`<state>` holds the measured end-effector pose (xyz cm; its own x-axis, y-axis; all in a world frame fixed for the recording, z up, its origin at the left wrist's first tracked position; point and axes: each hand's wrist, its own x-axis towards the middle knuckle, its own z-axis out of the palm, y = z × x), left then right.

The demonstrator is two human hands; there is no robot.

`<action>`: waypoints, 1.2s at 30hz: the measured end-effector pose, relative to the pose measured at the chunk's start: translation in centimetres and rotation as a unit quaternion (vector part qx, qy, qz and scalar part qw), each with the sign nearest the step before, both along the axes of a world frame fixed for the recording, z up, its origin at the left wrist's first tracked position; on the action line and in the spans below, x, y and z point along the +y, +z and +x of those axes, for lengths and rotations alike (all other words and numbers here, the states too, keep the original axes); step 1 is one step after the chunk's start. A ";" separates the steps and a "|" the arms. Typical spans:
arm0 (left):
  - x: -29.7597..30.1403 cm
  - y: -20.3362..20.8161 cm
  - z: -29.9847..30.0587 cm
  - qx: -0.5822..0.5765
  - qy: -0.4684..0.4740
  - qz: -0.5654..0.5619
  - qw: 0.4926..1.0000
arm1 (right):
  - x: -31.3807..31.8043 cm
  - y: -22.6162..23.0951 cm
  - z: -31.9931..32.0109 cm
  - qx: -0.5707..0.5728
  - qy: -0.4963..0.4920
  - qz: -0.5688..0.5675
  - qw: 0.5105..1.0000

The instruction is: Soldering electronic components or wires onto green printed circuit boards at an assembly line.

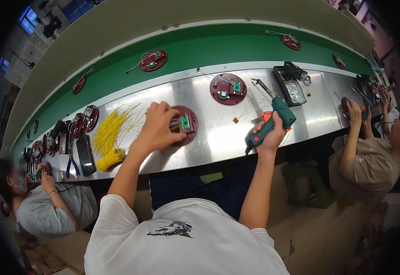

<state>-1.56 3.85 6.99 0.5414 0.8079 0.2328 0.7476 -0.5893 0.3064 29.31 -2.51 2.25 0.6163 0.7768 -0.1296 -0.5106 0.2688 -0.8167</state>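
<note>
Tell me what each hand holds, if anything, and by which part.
The right hand grips the green gun-shaped tool by its handle. The left hand is over the dark red disc; whether it grips anything cannot be told.

You have bright light on the stainless-steel worktop (218, 135), with white glare between your left hand (161, 126) and right hand (272, 132). The floor (319, 236) around you sits dim. A bluish window (28, 19) glows at upper left. Fisheye distortion bows the green belt (209, 43) into an arc, black vignetting swallows your corners, and detail softens toward the rim.
</note>
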 end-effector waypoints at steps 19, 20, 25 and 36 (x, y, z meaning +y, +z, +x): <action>22.2 -0.9 5.1 0.126 0.292 0.092 0.944 | 0.1 0.4 0.0 -0.002 -0.046 0.016 0.999; 22.5 -0.9 4.9 0.145 0.302 0.078 0.939 | 0.0 0.5 0.0 0.000 -0.046 0.016 0.999; 23.4 -1.3 3.6 0.125 0.312 -0.006 0.942 | 0.1 0.5 0.0 0.007 -0.047 0.020 0.999; 23.5 -2.0 2.7 0.133 0.341 0.023 0.930 | 0.3 0.2 -0.3 0.001 -0.053 0.024 0.998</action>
<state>1.19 27.32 5.00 -0.0495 0.9770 0.2073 0.9982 0.0415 0.0429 29.04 -2.18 2.47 0.6945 0.7131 -0.0960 -0.4794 0.3591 -0.8008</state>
